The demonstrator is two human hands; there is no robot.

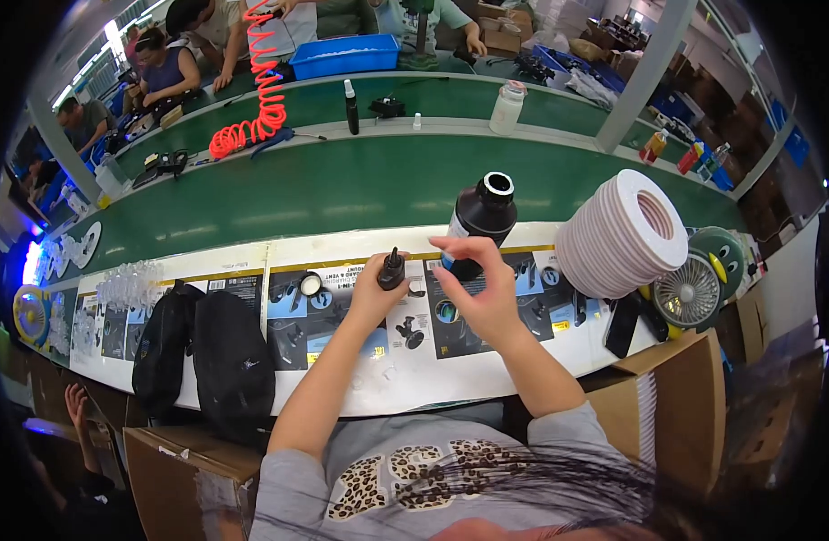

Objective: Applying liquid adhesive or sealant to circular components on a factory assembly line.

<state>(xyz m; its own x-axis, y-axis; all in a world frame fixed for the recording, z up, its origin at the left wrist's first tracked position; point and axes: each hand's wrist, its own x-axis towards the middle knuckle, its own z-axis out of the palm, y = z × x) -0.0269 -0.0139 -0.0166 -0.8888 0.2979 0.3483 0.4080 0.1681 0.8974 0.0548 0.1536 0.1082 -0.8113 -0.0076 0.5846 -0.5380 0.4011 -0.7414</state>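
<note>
My left hand (376, 290) grips a small black dropper bottle (393, 270) with its nozzle pointing up, just above the work mat. My right hand (480, 284) hovers beside it with fingers spread and thumb and forefinger pinched near the nozzle; whether something tiny sits between them I cannot tell. Right behind that hand stands a large black bottle (480, 219) with an open white-rimmed mouth. A small black part (409, 335) lies on the mat below my hands, and a round black part (311, 283) lies to the left.
A leaning stack of white tape rings (620, 236) and a small desk fan (690, 290) stand at the right. Black pouches (200, 349) lie at the left. Behind runs a green conveyor belt (342, 185), with a red coiled hose (263, 90), blue bin (344, 54) and other people.
</note>
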